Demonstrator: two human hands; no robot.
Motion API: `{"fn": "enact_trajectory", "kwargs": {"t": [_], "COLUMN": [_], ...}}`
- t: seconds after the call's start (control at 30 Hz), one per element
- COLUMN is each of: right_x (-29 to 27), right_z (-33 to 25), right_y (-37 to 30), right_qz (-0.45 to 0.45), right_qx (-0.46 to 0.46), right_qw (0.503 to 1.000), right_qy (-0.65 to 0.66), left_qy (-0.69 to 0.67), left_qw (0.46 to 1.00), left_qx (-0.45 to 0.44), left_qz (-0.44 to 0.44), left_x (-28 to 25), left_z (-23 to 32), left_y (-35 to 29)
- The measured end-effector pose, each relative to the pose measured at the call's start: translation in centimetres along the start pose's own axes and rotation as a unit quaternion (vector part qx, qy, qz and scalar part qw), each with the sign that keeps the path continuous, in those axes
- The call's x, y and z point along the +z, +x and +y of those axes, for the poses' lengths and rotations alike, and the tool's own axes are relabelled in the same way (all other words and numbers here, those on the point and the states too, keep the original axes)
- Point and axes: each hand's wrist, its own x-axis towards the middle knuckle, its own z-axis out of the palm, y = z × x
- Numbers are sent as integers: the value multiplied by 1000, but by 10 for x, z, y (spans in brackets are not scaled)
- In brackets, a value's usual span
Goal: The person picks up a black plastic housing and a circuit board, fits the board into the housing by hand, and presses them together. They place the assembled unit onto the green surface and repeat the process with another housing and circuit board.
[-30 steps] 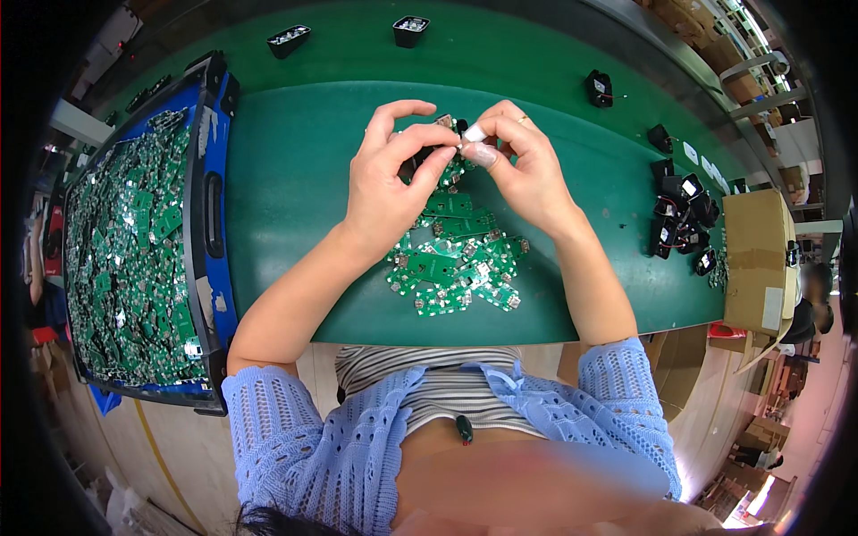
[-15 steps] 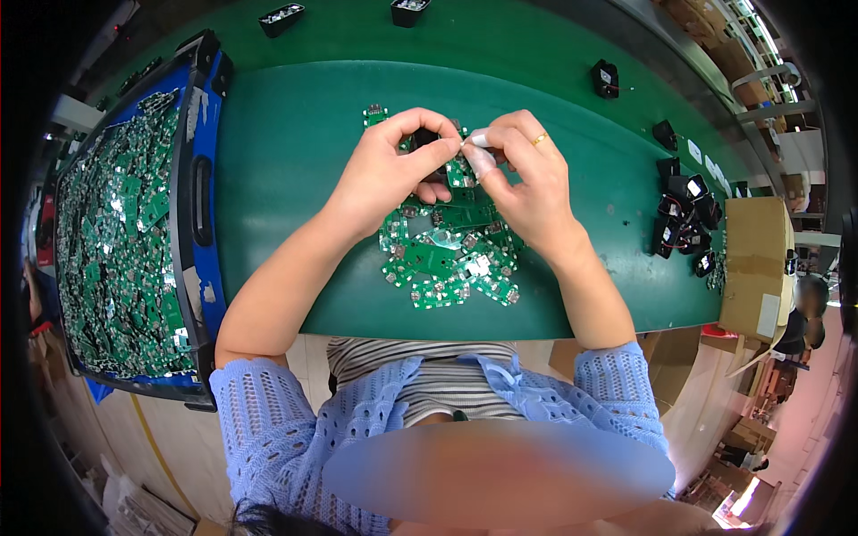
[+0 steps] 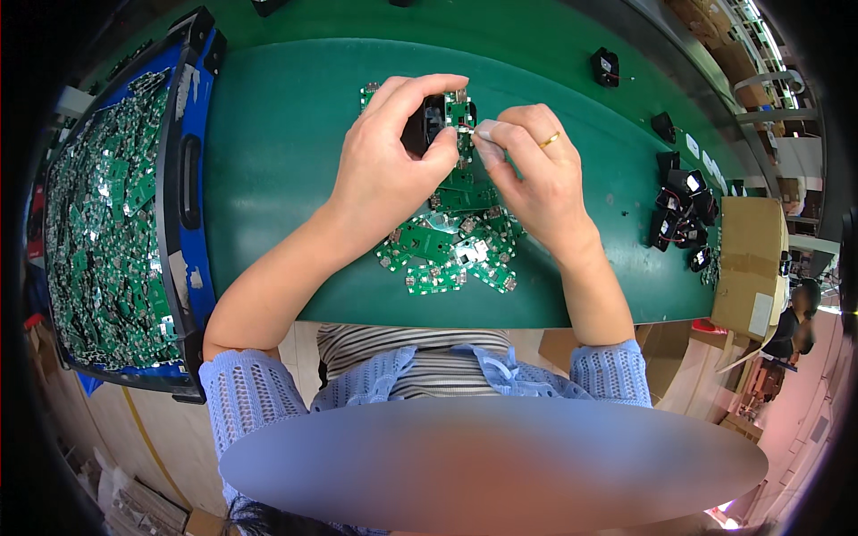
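My left hand (image 3: 375,170) is wrapped round a small black plastic housing (image 3: 433,121), thumb and fingers on its sides. A narrow green circuit board (image 3: 459,100) stands against the housing's right side. At the board's edge sits a tiny white connector (image 3: 464,130), with a trace of red wire by it. My right hand (image 3: 541,170), with pale covers on its fingertips and a gold ring, is pinched closed just beside the connector. What lies between those fingertips is too small to make out. Below both hands, loose green circuit boards (image 3: 424,241) lie in a pile.
A blue, black-edged tray (image 3: 198,259) heaped with green boards stands at the left. On the right are several black housings (image 3: 684,210) with wires and a cardboard box (image 3: 749,259). Another black housing (image 3: 605,68) lies at the far right on the green table (image 3: 277,152).
My fingertips have come apart slightly. The left hand has opened wider round the housing, so the board and connector show more. The whole view has shifted a little.
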Motion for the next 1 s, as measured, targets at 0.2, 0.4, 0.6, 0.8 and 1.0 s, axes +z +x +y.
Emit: {"fn": "enact_trajectory", "kwargs": {"t": [0.2,0.4,0.6,0.8,1.0], "right_x": [0,-1,-6,-6,-15], "right_z": [0,-1,-6,-1,-6], "right_y": [1,1,2,-3,4], "right_qz": [-1,-6,-51,-17,-56], "right_qx": [-8,-14,-47,153,384], "right_qw": [1000,1000,996,977,857], "right_qy": [-7,-5,-52,147,339], "left_qy": [13,15,37,-62,-12], "left_qw": [1000,999,998,997,995], "left_qx": [14,32,51,38,101], "left_qz": [1,8,-8,11,-2], "left_x": [0,1,0,5,3], "left_z": [3,0,2,1,7], "left_y": [-2,-1,-2,-2,-2]}}
